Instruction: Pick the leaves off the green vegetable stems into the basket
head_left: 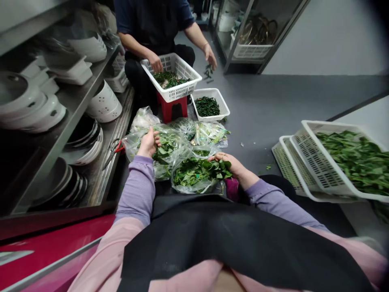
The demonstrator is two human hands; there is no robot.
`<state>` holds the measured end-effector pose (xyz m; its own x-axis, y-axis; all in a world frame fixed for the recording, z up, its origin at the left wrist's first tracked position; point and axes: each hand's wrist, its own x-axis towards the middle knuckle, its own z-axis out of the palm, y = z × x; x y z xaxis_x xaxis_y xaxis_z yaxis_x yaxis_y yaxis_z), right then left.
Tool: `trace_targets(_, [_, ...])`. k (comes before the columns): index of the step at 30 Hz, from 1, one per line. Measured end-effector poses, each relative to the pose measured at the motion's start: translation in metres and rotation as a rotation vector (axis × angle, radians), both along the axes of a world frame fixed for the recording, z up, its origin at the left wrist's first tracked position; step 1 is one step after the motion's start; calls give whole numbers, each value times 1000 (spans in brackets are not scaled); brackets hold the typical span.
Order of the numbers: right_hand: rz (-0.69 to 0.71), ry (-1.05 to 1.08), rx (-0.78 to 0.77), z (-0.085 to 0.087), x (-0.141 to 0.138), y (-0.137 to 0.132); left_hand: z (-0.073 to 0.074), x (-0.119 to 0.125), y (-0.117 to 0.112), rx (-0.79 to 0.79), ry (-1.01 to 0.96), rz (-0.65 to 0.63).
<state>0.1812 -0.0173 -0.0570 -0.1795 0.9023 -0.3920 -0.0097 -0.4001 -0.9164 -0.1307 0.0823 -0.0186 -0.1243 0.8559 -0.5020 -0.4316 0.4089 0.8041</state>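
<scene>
My right hand (231, 162) is closed on a bunch of leafy greens (222, 170), at the right edge of an open clear plastic bag (194, 189) full of more leaves. My left hand (148, 142) is at the left with its fingers apart and slightly curled, and I see nothing held in it. Beside and below its fingers, leafy greens (165, 147) show in a second clear bag (132, 142). The two bags stand close together on the floor in front of my lap.
Across from me a person's hands work over a white basket (194, 81) on a red stool (166, 111). Green chillies fill a smaller basket (225, 109). Stacked baskets (306, 162) with greens stand right. Scissors (113, 150) lie on the left shelf (101, 178), among dishes.
</scene>
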Motion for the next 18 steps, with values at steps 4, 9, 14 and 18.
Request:
trace_targets(4, [192,28,-23,27,-4,3,9,34,-17,112,-235,-328])
trace_targets(9, [339,-429,404,60,-31,13,11,70,-38,95,-380,-565])
trace_targets(14, [269,-501,556,60,-67,22,11,91,-52,96,-416,-661])
trace_targets(18, [230,-349,401,49,-67,26,8,94,-56,66,-401,-691])
